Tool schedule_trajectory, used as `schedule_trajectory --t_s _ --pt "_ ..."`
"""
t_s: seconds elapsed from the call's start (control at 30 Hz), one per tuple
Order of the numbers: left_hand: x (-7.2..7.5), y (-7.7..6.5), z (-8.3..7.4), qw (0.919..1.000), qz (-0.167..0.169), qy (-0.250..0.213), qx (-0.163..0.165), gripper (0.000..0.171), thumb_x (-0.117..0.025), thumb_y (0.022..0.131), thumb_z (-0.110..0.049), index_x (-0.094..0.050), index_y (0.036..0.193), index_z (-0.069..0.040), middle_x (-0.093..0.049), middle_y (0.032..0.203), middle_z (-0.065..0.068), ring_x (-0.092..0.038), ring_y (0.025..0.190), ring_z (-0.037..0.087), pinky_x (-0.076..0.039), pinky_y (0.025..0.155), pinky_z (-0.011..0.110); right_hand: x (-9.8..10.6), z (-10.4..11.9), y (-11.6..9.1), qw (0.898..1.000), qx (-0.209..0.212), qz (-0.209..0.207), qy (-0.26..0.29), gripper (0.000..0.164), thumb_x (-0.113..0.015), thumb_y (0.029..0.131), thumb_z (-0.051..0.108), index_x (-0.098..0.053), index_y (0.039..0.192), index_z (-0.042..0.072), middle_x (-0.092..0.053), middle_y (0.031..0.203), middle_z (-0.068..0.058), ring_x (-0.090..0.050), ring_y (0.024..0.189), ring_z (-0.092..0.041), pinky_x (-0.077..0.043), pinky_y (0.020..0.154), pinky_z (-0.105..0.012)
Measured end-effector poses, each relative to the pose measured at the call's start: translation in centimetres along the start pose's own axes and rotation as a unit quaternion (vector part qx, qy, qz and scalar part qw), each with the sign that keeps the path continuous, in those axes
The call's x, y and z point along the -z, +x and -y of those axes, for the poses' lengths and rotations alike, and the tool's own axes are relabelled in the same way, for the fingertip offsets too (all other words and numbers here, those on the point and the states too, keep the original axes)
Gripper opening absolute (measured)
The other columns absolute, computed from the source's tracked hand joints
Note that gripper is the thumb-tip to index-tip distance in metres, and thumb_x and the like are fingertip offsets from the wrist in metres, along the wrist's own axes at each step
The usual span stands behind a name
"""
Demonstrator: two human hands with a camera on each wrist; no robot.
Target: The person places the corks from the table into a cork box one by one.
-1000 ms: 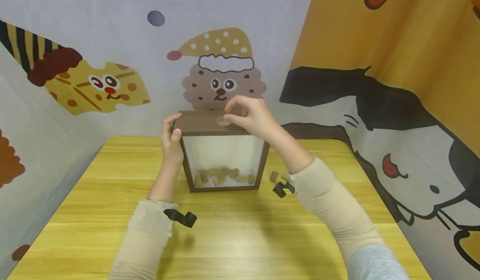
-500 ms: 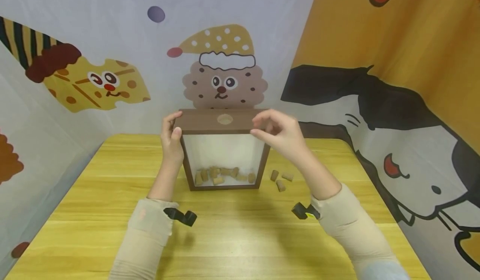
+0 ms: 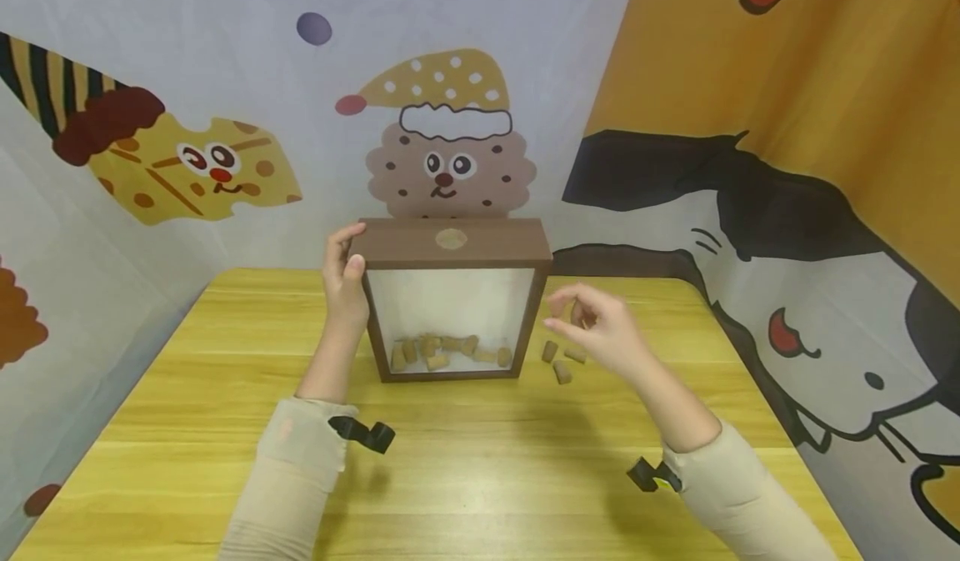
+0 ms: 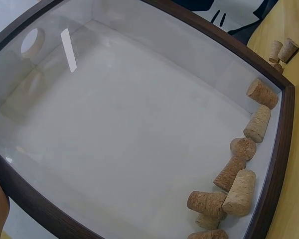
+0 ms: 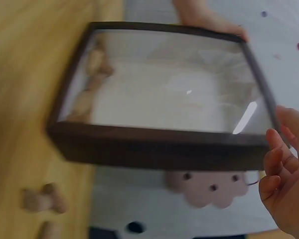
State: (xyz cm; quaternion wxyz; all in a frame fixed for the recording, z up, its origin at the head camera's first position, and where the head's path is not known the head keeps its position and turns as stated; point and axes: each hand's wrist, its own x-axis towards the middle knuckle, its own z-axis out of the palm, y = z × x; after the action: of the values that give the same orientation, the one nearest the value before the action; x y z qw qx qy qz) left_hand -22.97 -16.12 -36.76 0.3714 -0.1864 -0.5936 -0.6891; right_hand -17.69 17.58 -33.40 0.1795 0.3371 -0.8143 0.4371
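A dark brown box frame [image 3: 457, 248] with a clear front and a round hole [image 3: 452, 238] in its top stands on the table. Several corks [image 4: 240, 191] lie along its bottom inside. My left hand [image 3: 347, 286] grips the box's upper left corner, thumb on the front edge and fingers behind. To the right of the box, my right hand [image 3: 600, 328] hangs in the air with loosely curled fingers and nothing in them. Three loose corks [image 3: 562, 371] lie on the table just below that hand. The right wrist view is blurred, with the right hand's fingers [image 5: 276, 154] at its right edge.
The yellow wood-grain table [image 3: 450, 478] reaches back to a cloth [image 3: 247, 11] printed with cartoon figures. A small black camera [image 3: 363, 434] sits on the left wrist, another black camera [image 3: 652, 475] on the right.
My right hand has moved from the hole in the box's top, right and down toward the loose corks. One more cork appears in the box's pile. The left hand stays put.
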Motion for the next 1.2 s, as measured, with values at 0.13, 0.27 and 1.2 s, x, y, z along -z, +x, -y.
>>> schedule_trajectory --t_s 0.13,0.27,1.2 --pt "0.0 0.0 -0.2 1.0 0.004 0.001 0.002 0.084 -0.06 0.077 -0.072 -0.053 0.122 -0.001 -0.046 0.132 0.015 -0.026 0.135 0.037 -0.01 0.109 0.051 -0.1 -2.1 -2.2 0.998 -0.048 0.026 -0.012 0.024 -0.077 0.08 0.007 -0.066 0.1 0.013 -0.062 0.081 0.006 -0.046 0.055 -0.011 -0.037 0.046 -0.025" --pt "-0.1 0.1 -0.3 1.0 0.001 -0.009 0.0 0.084 -0.061 0.074 -0.072 -0.053 0.121 -0.003 -0.047 0.13 0.01 -0.028 0.134 0.036 -0.01 0.109 0.05 -0.2 -4.0 -3.8 0.994 -0.091 0.051 -0.033 0.023 -0.076 0.083 0.013 -0.066 0.104 0.015 -0.061 0.085 0.009 -0.048 0.057 -0.01 -0.039 0.045 -0.025" --pt "0.0 0.0 0.0 0.9999 0.002 -0.01 0.012 0.084 -0.062 0.074 -0.072 -0.052 0.122 -0.003 -0.046 0.131 0.008 -0.026 0.135 0.033 -0.01 0.109 0.049 -1.8 -14.3 -8.4 0.96 -0.177 0.207 -0.057 0.045 -0.074 0.084 0.026 -0.061 0.121 0.004 -0.063 0.091 0.001 -0.055 0.067 -0.012 -0.047 0.056 -0.028"
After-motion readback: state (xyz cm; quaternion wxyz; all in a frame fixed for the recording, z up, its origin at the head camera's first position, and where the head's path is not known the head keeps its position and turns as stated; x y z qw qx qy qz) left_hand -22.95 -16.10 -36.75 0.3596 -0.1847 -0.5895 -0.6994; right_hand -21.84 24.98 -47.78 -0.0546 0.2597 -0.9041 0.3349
